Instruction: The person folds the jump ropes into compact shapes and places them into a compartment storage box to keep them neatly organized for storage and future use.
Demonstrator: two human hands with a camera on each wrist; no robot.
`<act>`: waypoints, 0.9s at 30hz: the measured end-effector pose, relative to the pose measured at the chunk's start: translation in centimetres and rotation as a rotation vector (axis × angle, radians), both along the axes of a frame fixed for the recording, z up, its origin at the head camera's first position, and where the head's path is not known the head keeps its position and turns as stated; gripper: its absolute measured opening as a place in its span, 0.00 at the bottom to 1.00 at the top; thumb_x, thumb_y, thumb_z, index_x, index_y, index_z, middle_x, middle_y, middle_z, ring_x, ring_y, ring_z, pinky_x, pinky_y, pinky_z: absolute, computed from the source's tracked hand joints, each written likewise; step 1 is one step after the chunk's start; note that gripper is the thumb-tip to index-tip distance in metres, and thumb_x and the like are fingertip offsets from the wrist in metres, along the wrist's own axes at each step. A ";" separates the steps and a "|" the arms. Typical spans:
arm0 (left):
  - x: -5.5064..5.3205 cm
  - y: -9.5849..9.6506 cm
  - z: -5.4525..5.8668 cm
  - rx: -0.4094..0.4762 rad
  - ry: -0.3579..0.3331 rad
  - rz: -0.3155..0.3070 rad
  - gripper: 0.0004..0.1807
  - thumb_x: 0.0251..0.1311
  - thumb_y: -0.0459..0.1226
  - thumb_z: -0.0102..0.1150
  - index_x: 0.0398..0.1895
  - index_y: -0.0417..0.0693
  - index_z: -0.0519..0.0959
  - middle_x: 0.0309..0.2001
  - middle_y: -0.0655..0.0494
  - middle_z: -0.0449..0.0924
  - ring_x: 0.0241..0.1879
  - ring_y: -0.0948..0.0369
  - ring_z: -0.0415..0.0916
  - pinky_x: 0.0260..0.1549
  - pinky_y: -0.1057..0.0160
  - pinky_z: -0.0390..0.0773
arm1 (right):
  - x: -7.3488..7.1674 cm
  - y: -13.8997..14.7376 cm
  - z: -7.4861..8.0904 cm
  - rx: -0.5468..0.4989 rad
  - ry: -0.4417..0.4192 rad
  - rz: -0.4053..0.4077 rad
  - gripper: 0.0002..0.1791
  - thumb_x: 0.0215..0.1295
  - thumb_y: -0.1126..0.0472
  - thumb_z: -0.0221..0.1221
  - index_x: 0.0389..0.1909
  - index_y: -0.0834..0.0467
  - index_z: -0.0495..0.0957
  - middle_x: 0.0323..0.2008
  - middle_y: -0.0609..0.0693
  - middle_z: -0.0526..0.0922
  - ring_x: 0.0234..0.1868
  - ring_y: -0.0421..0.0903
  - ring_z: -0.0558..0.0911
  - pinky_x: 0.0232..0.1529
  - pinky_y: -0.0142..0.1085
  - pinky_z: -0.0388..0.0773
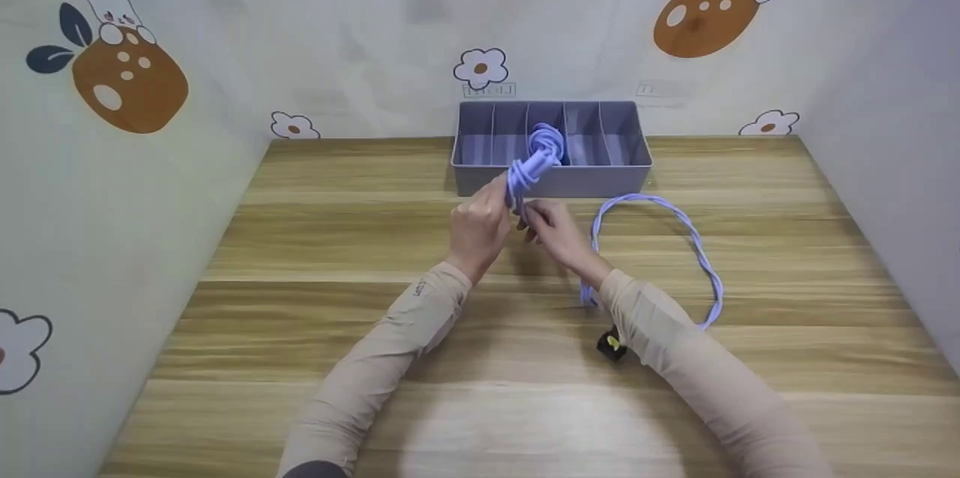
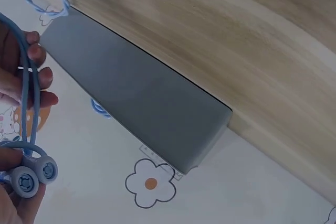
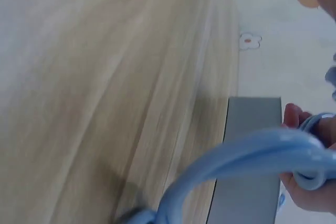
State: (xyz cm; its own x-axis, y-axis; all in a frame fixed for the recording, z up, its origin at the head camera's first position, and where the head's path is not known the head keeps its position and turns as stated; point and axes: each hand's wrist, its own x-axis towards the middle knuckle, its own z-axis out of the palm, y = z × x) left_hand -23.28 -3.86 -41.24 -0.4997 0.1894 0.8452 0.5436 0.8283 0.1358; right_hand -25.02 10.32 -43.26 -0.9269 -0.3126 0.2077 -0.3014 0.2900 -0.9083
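My left hand [image 1: 480, 226] grips the paired handles of a lavender-blue jump rope, with cord wound around them. In the left wrist view, the round handle ends [image 2: 37, 176] show beside its fingers. Close by on the right, my right hand [image 1: 556, 234] holds the doubled cord [image 2: 30, 98] with curled fingers. Twisted cord [image 1: 694, 230] loops out past the right forearm over the table. Behind the handles, a bundle of blue cord [image 1: 546, 140] appears in the middle compartment of a grey divided box [image 1: 551, 181]. The right wrist view shows blurred cord [image 3: 247, 153] crossing in front.
The box stands on the wooden table [image 1: 322, 238] against a wall [image 1: 375, 35] printed with rabbits and flowers. Its other compartments lie on both sides of the bundle. A small black item with a yellow mark [image 1: 612, 344] sits beside the right forearm.
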 end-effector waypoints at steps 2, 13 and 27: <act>-0.1 -0.3 0.0 0.000 -0.023 0.021 0.18 0.41 0.23 0.59 0.42 0.34 0.76 0.37 0.43 0.82 0.33 0.53 0.81 0.26 0.60 0.81 | 0.5 -0.5 0.1 0.031 0.024 -0.010 0.14 0.67 0.67 0.44 0.33 0.73 0.75 0.27 0.64 0.80 0.23 0.54 0.79 0.22 0.32 0.75; -0.2 -1.2 0.0 -0.061 -0.048 0.068 0.20 0.39 0.22 0.61 0.41 0.32 0.76 0.34 0.42 0.82 0.29 0.52 0.81 0.23 0.60 0.81 | 2.3 -1.6 1.2 0.290 0.169 -0.056 0.13 0.66 0.65 0.47 0.27 0.63 0.78 0.23 0.54 0.82 0.22 0.49 0.80 0.22 0.34 0.76; 0.2 -1.7 -0.2 -0.135 -0.062 0.119 0.18 0.38 0.21 0.59 0.39 0.35 0.74 0.31 0.44 0.82 0.22 0.54 0.79 0.15 0.61 0.78 | 3.4 -0.4 1.5 0.327 0.223 -0.036 0.05 0.59 0.66 0.56 0.29 0.64 0.79 0.18 0.47 0.75 0.19 0.38 0.69 0.21 0.31 0.68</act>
